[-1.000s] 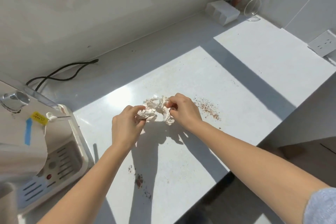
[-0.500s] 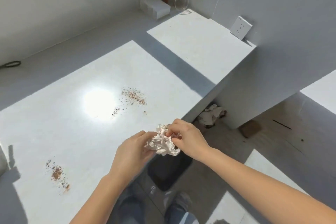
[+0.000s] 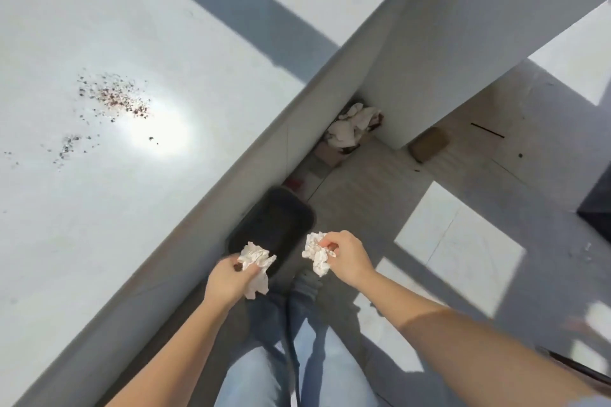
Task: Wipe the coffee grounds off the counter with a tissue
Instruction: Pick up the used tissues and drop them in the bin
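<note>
Coffee grounds point(image 3: 115, 99) lie on the table point(image 3: 99, 241), well back from its front edge. A bin point(image 3: 274, 225) stands on the floor point(image 3: 380, 201) against that edge. The left grip point(image 3: 228, 281) holds a tissue piece point(image 3: 256, 263) over the bin's near rim. The right grip point(image 3: 344, 258) holds a second tissue piece point(image 3: 315, 253) just right of the bin. A crumpled heap point(image 3: 353, 125) lies on the floor behind the bin.

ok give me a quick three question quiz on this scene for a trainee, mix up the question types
1. True or false: the counter is already free of coffee grounds.
2. Multiple choice: what stands on the floor beside the counter, near the hands? A a black bin; B a bucket of water; C a broom.
3. Short answer: what do the left hand and the right hand hold?

Key
1. False: grounds lie scattered on it.
2. A.
3. A crumpled tissue piece each: the left piece and the right piece.
</note>
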